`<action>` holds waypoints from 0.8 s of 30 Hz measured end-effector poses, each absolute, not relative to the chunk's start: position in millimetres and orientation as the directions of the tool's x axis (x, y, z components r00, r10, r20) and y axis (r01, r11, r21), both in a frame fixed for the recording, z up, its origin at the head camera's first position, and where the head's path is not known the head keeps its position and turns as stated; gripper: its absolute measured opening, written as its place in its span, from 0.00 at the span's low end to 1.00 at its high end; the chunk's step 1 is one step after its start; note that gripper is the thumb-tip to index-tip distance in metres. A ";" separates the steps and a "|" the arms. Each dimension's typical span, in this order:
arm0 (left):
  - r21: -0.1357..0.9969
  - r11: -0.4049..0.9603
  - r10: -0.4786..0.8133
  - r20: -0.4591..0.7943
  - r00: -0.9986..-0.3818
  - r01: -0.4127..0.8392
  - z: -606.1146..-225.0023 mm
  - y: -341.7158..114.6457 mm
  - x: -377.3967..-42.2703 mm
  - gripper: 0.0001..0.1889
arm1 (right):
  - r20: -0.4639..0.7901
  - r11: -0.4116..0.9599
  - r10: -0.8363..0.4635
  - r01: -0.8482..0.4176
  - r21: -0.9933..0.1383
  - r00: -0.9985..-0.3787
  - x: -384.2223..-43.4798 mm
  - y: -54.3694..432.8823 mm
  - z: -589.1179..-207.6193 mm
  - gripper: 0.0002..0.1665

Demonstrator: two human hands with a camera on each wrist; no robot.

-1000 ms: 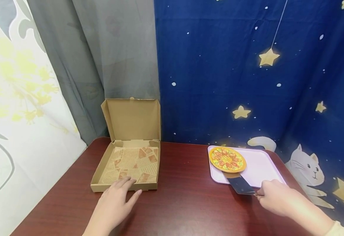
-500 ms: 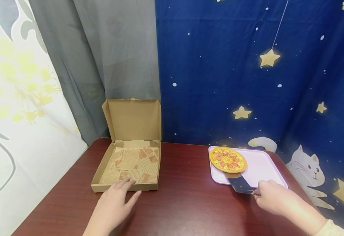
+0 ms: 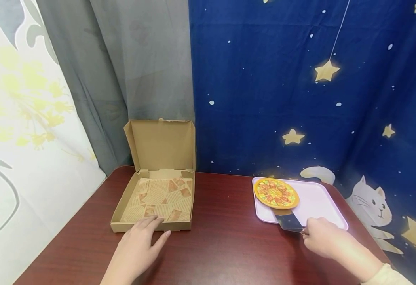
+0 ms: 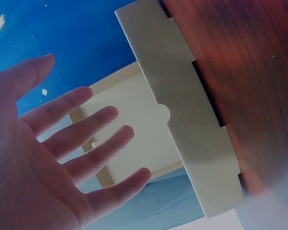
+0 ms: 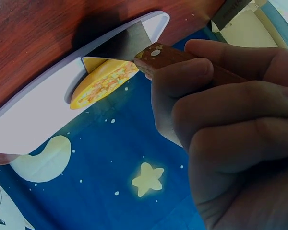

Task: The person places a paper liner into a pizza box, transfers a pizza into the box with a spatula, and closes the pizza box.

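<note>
Table (image 3: 225,241) of glossy red-brown wood lies at six o'clock of the head view. Behind hang a grey curtain (image 3: 154,59) at eleven, a star-printed navy curtain (image 3: 254,99) at one and a white flowered cloth (image 3: 33,194) at nine. Near seven stands a brown cardboard box (image 3: 154,227) with raised lid; the left hand (image 3: 136,246) before it is spread and holds nothing. At four, a round orange-rimmed pizza (image 3: 276,193) lies on a pale lilac tray (image 3: 321,202); the right hand (image 3: 324,238) grips a metal spatula (image 3: 289,222) by its wooden handle, blade at the pizza's near edge.
</note>
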State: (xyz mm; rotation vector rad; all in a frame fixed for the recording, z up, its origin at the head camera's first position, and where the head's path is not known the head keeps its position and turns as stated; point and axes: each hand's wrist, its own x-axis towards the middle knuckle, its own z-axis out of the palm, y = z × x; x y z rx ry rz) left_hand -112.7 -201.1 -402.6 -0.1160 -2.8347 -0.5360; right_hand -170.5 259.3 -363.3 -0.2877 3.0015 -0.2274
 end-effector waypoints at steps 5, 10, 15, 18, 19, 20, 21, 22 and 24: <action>0.348 0.929 0.032 0.267 -0.963 0.127 -402.8 -200.6 -113.1 0.24 | -0.113 0.972 -0.189 -0.169 -0.166 -0.975 -169.8 257.1 -365.4 0.07; 0.345 0.928 0.038 0.281 -0.959 0.138 -403.3 -200.0 -112.8 0.23 | -0.108 0.971 -0.192 -0.173 -0.165 -0.975 -168.7 255.3 -367.6 0.07; 0.340 0.929 0.042 0.300 -0.953 0.148 -403.6 -200.6 -112.6 0.23 | -0.116 0.974 -0.178 -0.158 -0.160 -0.977 -168.9 251.9 -369.9 0.07; 0.337 0.928 0.045 0.316 -0.948 0.157 -404.5 -201.6 -112.7 0.23 | -0.119 0.976 -0.172 -0.153 -0.157 -0.978 -170.3 249.7 -370.7 0.07; 0.337 0.928 0.047 0.322 -0.946 0.161 -405.0 -202.0 -112.7 0.23 | -0.118 0.976 -0.172 -0.154 -0.154 -0.978 -170.8 249.4 -371.1 0.07; 0.336 0.927 0.049 0.328 -0.944 0.164 -405.5 -202.4 -112.9 0.23 | -0.115 0.976 -0.174 -0.156 -0.151 -0.978 -171.2 249.1 -371.5 0.07; 0.336 0.927 0.050 0.332 -0.942 0.168 -405.9 -202.8 -112.9 0.23 | -0.112 0.976 -0.175 -0.158 -0.149 -0.978 -171.8 248.7 -371.7 0.08; 0.335 0.927 0.051 0.337 -0.940 0.170 -406.3 -203.1 -112.9 0.23 | -0.109 0.976 -0.177 -0.160 -0.147 -0.978 -172.1 248.5 -371.9 0.08; 0.333 0.927 0.054 0.341 -0.938 0.174 -406.8 -203.8 -113.2 0.22 | -0.112 0.976 -0.176 -0.159 -0.148 -0.978 -172.8 247.7 -372.0 0.08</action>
